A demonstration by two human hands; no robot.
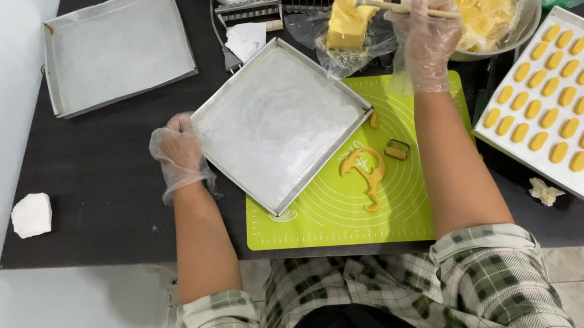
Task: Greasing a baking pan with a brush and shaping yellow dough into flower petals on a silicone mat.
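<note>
My left hand [179,153], in a clear plastic glove, grips the left corner of an empty square metal baking tray [277,123] that lies turned diagonally, partly over a green silicone mat [409,200]. My right hand [427,38], also gloved, holds a wooden-handled brush [392,6] whose tip touches a yellow block of butter [351,18] in clear wrapping. On the mat lie a yellow scrap of dough [362,168] and a small cutter [396,149].
A second empty metal tray [116,49] sits at the back left. A tray of several rows of yellow dough pieces [582,109] is at the right. A bowl of yellow dough [481,6] under plastic stands behind it. A white lump [32,214] lies at the table's left edge.
</note>
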